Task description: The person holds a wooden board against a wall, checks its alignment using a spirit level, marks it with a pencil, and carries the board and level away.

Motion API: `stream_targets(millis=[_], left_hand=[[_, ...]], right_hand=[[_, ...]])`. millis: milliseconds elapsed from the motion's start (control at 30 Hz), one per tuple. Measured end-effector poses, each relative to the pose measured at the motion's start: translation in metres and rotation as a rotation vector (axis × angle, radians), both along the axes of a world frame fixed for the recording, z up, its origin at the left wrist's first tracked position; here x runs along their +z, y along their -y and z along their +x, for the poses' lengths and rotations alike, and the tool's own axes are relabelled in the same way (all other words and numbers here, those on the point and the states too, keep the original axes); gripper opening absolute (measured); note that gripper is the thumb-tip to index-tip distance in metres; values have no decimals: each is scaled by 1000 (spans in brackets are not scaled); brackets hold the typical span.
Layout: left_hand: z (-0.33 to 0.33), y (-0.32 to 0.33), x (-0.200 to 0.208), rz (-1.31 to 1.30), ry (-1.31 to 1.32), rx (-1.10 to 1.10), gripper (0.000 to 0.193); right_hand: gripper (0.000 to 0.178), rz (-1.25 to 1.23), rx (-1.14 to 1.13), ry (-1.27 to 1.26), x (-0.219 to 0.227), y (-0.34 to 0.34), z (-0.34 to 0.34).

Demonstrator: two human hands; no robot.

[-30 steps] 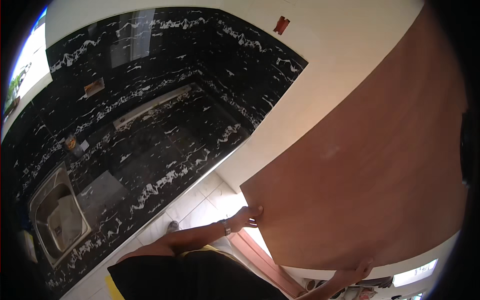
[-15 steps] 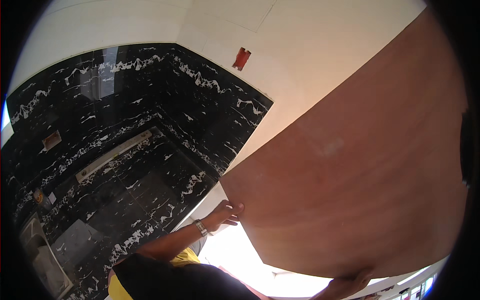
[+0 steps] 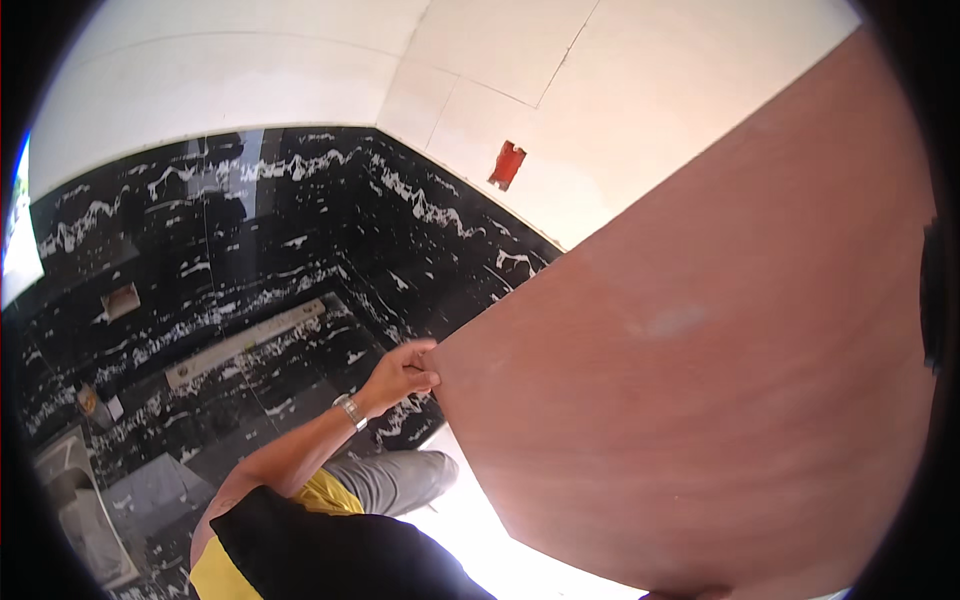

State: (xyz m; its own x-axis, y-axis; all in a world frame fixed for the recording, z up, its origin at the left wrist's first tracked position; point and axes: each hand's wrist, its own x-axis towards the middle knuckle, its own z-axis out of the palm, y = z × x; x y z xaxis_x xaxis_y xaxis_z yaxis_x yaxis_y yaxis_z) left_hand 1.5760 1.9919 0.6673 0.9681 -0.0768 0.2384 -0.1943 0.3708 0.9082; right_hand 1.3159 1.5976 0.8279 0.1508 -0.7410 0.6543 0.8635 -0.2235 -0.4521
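A large reddish-brown flat panel (image 3: pixel 680 340) fills the right side of the head view, tilted, with a pale smudge near its middle. My left hand (image 3: pixel 405 376), with a metal watch on the wrist, grips the panel's left edge close to its upper-left corner, the fingertips partly behind it. At the panel's lower edge only a sliver of my right hand (image 3: pixel 700 593) shows. It is closed on that edge, with most of its fingers hidden.
Black white-veined slabs cover the wall (image 3: pixel 240 210) and counter. A long pale bar (image 3: pixel 245 342), like a spirit level, lies along the counter's back. A sink (image 3: pixel 100 520) is at lower left. The pale wall above has a red electrical box (image 3: pixel 507 165). A grey-trousered knee (image 3: pixel 430 478) is bent below.
My left hand has slid up the panel's edge toward the corner. Against the background, the panel has shifted up and left, covering more black wall. My right hand has mostly dropped out of view.
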Motion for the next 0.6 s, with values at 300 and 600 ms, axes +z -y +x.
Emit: stream_targets(millis=[300, 600], left_hand=[[35, -99, 11, -227, 107, 204, 78], [69, -118, 48, -545, 31, -225, 59]], right_hand=[[58, 33, 82, -116, 36, -108, 83], [65, -236, 281, -224, 198, -232, 198]])
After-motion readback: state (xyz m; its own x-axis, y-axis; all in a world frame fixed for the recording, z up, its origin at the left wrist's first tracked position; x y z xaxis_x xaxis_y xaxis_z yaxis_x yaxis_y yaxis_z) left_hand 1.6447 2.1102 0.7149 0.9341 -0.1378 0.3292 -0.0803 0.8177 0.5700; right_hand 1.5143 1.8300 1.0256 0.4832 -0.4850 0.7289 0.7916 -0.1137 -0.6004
